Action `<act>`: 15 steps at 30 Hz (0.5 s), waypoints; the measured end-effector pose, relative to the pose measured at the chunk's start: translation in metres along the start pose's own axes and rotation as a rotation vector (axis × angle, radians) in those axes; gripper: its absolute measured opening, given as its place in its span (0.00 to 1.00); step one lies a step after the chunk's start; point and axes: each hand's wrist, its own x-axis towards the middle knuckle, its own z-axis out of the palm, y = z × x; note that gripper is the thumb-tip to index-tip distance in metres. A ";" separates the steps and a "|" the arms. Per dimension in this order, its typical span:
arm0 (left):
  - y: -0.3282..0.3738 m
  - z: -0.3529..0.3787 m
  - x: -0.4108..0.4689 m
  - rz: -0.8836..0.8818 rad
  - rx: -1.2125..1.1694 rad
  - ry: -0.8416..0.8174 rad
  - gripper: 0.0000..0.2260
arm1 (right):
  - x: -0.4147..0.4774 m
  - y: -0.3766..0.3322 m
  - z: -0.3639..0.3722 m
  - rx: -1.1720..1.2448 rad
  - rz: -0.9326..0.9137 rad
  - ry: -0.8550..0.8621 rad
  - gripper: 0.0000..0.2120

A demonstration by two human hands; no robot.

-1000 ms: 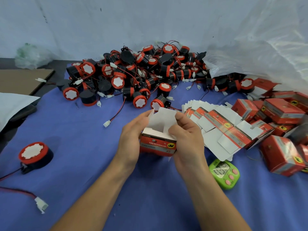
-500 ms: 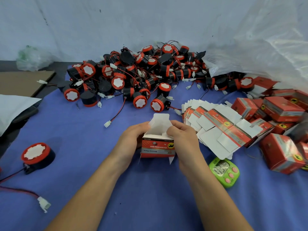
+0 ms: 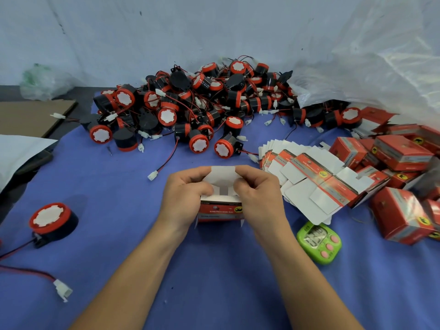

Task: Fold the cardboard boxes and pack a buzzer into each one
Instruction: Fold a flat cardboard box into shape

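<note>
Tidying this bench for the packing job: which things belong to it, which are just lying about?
Job: half-folded box, buzzer pile, lone buzzer, flat box blanks, folded red boxes.
Lying about: green timer, clear plastic bag, brown cardboard sheet.

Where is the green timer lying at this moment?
In the head view, the green timer lies on the blue cloth, right of the right hand, just below the flat boxes.

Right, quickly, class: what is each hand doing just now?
Left hand: pinching the white flap of the box.
Right hand: pinching the same flap.
</note>
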 end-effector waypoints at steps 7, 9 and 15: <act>0.002 0.005 -0.006 0.112 -0.030 0.147 0.25 | 0.007 -0.005 -0.025 0.055 0.074 -0.347 0.17; 0.002 0.003 -0.007 0.148 -0.015 0.167 0.24 | 0.006 -0.007 -0.031 0.059 0.054 -0.439 0.11; -0.003 0.005 -0.009 0.271 0.040 0.216 0.24 | 0.007 -0.005 -0.022 0.068 0.165 -0.350 0.18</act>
